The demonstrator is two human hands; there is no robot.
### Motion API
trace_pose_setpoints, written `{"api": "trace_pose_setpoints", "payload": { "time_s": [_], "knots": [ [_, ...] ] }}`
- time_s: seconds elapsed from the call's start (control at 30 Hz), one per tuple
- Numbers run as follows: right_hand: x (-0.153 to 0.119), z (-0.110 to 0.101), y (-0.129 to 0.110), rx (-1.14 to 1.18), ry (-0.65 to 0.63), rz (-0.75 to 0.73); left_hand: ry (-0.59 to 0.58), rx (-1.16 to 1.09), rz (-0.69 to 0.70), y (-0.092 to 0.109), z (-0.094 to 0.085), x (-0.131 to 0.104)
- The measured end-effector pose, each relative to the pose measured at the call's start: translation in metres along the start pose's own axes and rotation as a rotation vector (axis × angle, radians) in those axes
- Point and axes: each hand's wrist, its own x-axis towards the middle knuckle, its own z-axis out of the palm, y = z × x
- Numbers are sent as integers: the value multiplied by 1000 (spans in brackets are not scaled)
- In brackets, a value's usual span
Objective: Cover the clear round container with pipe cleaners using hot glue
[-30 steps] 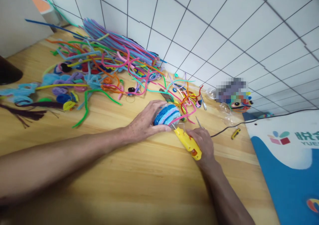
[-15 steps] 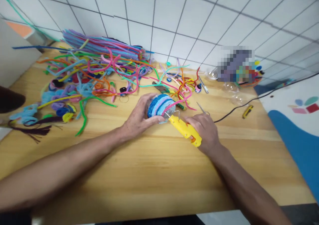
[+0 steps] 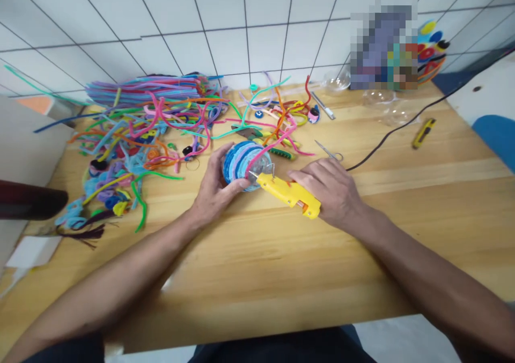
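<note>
My left hand grips a clear round ball wound with bands of blue, light blue and lilac pipe cleaner; its right end shows bare clear plastic. A pink pipe cleaner runs from the ball's edge up to the right, its far end loose. In my right hand is a yellow hot glue gun, held by its handle. The gun's metal nozzle points left and meets the ball near the pink strand and my left thumb. Whether glue is coming out is too small to tell.
Tangled pipe cleaners cover the table's left side, with a bundle against the tiled wall. Scissors lie behind my right hand. A black cord, clear plastic balls and a yellow cutter are at right. A dark cylinder stands left.
The view has tilted and shifted, so the table appears elsewhere in the picture. Both hands keep their holds, and the glue gun's nozzle remains at the ball beside the pink strand.
</note>
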Motion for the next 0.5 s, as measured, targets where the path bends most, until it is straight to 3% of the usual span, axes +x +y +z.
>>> {"api": "trace_pose_setpoints", "payload": {
  "time_s": [0.5],
  "knots": [
    [-2, -1, 1, -12, -76, 93, -18, 23, 14, 0, -4, 3]
  ]
}}
